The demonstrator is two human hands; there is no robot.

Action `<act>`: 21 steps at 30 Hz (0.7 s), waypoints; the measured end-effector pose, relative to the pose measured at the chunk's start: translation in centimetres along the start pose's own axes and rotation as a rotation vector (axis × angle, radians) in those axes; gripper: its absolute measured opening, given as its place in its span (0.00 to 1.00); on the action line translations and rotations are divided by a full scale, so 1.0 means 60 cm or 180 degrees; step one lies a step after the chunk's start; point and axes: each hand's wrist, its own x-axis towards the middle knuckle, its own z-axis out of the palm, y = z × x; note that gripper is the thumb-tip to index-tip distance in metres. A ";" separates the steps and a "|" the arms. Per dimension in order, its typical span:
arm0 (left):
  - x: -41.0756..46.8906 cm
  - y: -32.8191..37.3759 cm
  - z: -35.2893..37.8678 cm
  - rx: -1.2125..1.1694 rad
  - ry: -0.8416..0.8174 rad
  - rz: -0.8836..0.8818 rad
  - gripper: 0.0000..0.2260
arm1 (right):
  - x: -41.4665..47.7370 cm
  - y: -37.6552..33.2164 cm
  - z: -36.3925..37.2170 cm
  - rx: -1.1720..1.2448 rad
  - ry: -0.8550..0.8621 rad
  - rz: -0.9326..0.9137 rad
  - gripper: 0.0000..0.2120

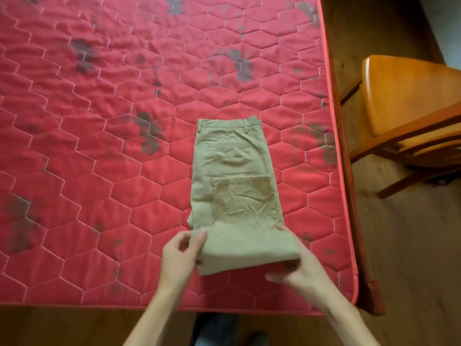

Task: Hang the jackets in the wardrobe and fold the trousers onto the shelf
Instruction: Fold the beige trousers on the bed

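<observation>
Trousers: khaki trousers [234, 181] are lying on the red quilted mattress [99, 146], lower centre of the frame, waistband pointing up-frame, near end doubled over.
Left hand: my left hand [182, 253] is gripping the fold's left edge.
Right hand: my right hand [299, 265] is grasping the fold's right edge.
Surroundings: a wooden chair [409, 116] is standing at the right.

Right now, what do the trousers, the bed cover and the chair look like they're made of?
Trousers: matte khaki woven cloth, likely cotton, finely creased. Bed cover: red quilted fabric, hexagon stitching, faint sheen. Chair: glossy varnished wood, probably.
</observation>
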 end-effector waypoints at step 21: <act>0.454 0.153 0.130 0.2028 -0.0116 0.0357 0.40 | 0.539 -0.143 0.003 -0.1708 0.0963 0.0766 0.45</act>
